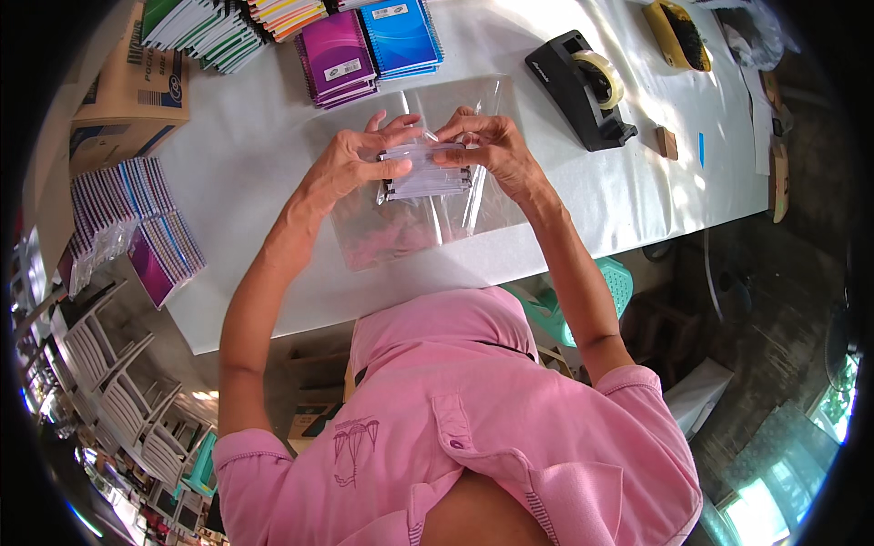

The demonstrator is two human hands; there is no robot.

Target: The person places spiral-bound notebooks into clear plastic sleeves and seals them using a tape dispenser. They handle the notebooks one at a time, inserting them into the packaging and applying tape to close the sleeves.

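Observation:
A small stack of spiral notebooks (426, 180) stands on edge, its white page edges toward me, with dark binding showing at both ends. Beneath it a sheet of clear plastic film (369, 238) lies spread on the white table. My left hand (364, 156) grips the stack's left side, thumb across the page edges and fingers raised along the far side. My right hand (492, 150) holds the right side the same way, its fingertips bent at the far edge, where a bit of shiny film shows between the hands. The fingertips are partly hidden behind the stack.
Purple notebooks (335, 53) and blue notebooks (401, 36) are piled beyond the film. A black tape dispenser (578, 96) stands at the far right, near a small wooden block (667, 143). More notebooks (137, 214) and a cardboard box (127, 100) are at the left.

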